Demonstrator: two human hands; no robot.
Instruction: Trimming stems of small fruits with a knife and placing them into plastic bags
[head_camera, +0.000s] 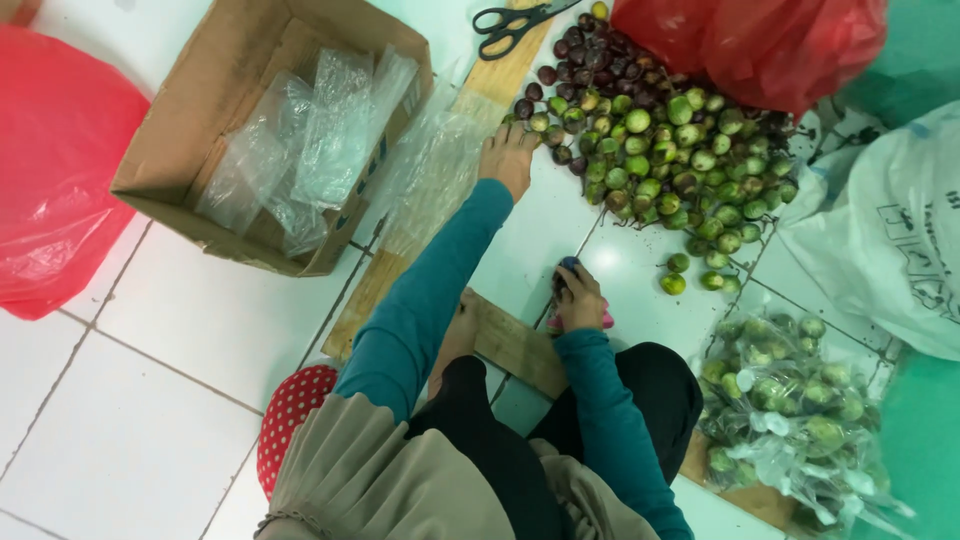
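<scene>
The person sat on a white tiled floor (170, 400), both arms in teal sleeves stretched forward. The left hand (510, 155) reached out flat toward the edge of a heap of small round fruit (665, 150), its fingers spread loosely and touching the nearest green and dark purple ones; it gripped nothing that could be made out. The right hand (580, 298) lay closer to the body, closed around a small object with a pink part showing beneath the fingers and a dark tip above; what it was could not be told.

The fruit lay piled on the floor, green mostly, with dark purple ones toward the far side beside a red plastic bag (760, 40). Black scissors (515, 25) rested on a wooden board (500, 80) beyond the left hand. A cardboard box (200, 100) holding clear plastic bags (320, 130) stood to the left. A clear bag filled with green fruit (790, 400) lay to the right of the knees.
</scene>
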